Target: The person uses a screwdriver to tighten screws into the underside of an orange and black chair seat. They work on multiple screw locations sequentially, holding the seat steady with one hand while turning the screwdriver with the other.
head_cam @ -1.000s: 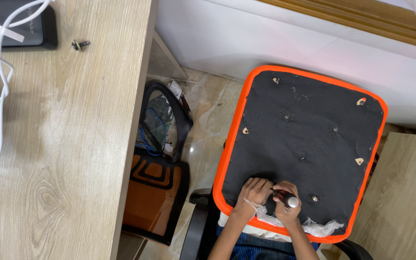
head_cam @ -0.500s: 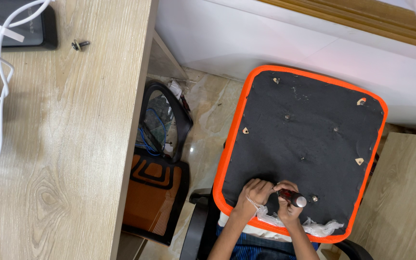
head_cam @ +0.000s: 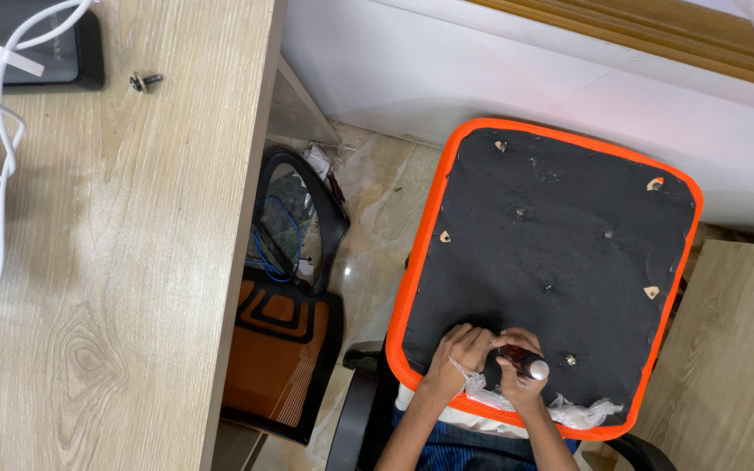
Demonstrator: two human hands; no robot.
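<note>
Since a second ago only the small tool has shifted: its silver tip now points right and away from the palm, while both hands sit in the same spot. Right hand (head_cam: 517, 375) is closed around a dark-red-handled screwdriver (head_cam: 521, 360), and the left hand (head_cam: 457, 353) curls beside it, fingers resting on the upturned seat cushion (head_cam: 560, 262); whether it grips anything I cannot tell. One cushion lies near the lower edge of view, black fabric underside up, orange rim. It looks stiff-backed yet light, best held by its rim; the screwdriver is rigid, gripped by its handle. Countable: one screwdriver, about eight mounting points in the fabric, one loose bolt (head_cam: 145, 81) on the wooden desk (head_cam: 133, 262), one chair backrest (head_cam: 294, 340) on the floor.
</note>
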